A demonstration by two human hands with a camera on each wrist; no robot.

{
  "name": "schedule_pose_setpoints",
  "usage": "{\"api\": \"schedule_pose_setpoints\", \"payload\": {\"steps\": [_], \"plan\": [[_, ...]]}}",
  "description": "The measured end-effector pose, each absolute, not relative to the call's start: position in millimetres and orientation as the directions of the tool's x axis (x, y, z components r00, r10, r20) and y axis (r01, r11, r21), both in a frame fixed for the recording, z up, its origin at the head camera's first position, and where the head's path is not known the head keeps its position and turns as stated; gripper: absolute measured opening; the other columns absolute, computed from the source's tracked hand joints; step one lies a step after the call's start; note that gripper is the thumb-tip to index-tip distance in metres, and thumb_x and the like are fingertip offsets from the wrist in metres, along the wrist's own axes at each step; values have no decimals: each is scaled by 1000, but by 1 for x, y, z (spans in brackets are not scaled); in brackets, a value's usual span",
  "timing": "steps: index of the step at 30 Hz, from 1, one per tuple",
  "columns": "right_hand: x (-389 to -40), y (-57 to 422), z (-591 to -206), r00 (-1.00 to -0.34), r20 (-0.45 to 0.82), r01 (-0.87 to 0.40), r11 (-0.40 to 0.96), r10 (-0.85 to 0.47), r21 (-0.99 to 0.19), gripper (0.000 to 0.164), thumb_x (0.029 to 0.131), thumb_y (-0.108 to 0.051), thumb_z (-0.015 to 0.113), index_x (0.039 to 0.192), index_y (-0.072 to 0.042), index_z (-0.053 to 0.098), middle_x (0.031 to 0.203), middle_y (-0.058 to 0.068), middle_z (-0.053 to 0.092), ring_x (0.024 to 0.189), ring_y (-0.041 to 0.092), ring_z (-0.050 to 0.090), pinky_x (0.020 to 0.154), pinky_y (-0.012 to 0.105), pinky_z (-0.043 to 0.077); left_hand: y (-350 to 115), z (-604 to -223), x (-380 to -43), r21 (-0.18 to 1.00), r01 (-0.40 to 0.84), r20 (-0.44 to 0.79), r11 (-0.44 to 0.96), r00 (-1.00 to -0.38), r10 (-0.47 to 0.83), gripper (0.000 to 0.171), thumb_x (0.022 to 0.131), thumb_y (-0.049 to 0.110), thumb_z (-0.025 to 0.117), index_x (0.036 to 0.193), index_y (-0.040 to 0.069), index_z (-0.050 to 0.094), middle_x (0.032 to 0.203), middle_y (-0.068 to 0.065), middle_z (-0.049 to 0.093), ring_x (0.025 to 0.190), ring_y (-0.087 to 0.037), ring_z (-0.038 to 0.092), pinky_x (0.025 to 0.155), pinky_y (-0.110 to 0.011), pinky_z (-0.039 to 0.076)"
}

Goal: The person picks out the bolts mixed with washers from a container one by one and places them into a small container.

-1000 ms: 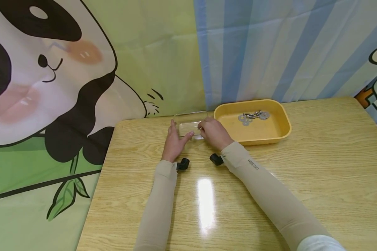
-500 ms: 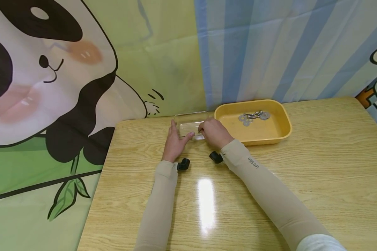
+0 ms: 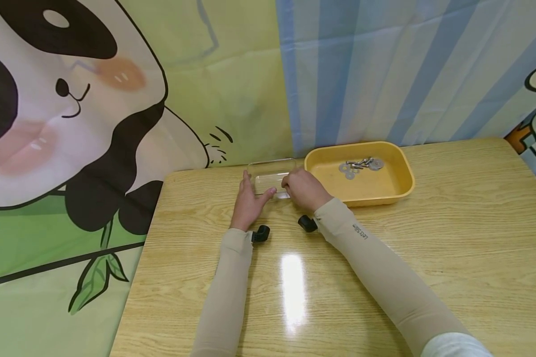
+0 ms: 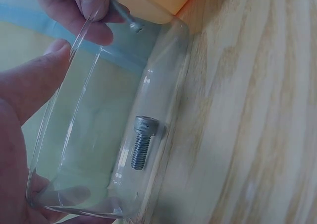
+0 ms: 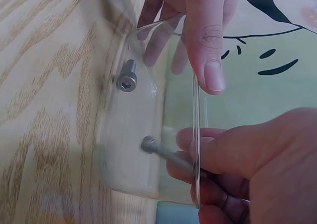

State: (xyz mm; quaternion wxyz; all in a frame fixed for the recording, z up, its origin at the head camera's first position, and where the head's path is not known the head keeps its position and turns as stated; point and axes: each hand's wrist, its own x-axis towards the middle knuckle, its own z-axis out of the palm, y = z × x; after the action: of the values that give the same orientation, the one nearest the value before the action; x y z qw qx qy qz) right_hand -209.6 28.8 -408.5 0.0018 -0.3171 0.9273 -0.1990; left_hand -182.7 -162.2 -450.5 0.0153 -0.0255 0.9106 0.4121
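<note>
Clear container (image 3: pixel 263 183), one; on bench (image 3: pixel 174 277), just beside yellow tray (image 3: pixel 375 187), at its 9 o'clock. Tray contents: loose bolts (image 3: pixel 362 162), washers (image 3: pixel 379 162). Left hand (image 3: pixel 247 204), container's 7 o'clock: fingers spread about the corner. Right hand (image 3: pixel 307 187), 4 o'clock: fingers pinching long bolt (image 5: pixel 168 153), head inside container. Short bolt (image 4: pixel 141 147), one: lying within, 6 o'clock from held bolt, left wrist view.

In the head view, the right hand (image 3: pixel 308 188) hides one corner of the clear box (image 3: pixel 263 181), and the metal parts (image 3: pixel 362 163) are too small for counting. In the right wrist view, this same hand covers the far end of the bolt (image 5: pixel 171 155), while the top edge cuts the left hand (image 5: pixel 207 30).
</note>
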Motion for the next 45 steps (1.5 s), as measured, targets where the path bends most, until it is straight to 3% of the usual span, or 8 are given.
{"api": "schedule_pose_setpoints", "payload": {"steps": [16,30,45], "plan": [[-202,33,-413,-821,199,-565,712,-535,-417,24,101,-6,54,112,-2,75,110,11,72,109,31,62,98,42,49,-163,-452,-183,749,-61,-57,660,-998,-28,115,89,65,64,162,11,-6,165,-16,20,146,-41,29,117,-56,27],[-193,51,-404,-854,279,-521,730,-440,-444,19,99,-9,61,112,-4,74,116,12,70,111,30,61,96,43,51,-163,-451,-184,753,-61,-59,655,-998,-25,115,89,63,65,162,11,-7,166,-15,20,146,-40,28,117,-55,28],[-193,81,-405,-865,319,-496,751,-387,-435,19,98,-8,64,112,-2,74,108,15,70,106,34,61,92,48,52,-162,-450,-183,753,-69,-61,654,-998,-35,113,90,61,66,162,12,-7,166,-13,20,145,-41,31,117,-55,27]]}}
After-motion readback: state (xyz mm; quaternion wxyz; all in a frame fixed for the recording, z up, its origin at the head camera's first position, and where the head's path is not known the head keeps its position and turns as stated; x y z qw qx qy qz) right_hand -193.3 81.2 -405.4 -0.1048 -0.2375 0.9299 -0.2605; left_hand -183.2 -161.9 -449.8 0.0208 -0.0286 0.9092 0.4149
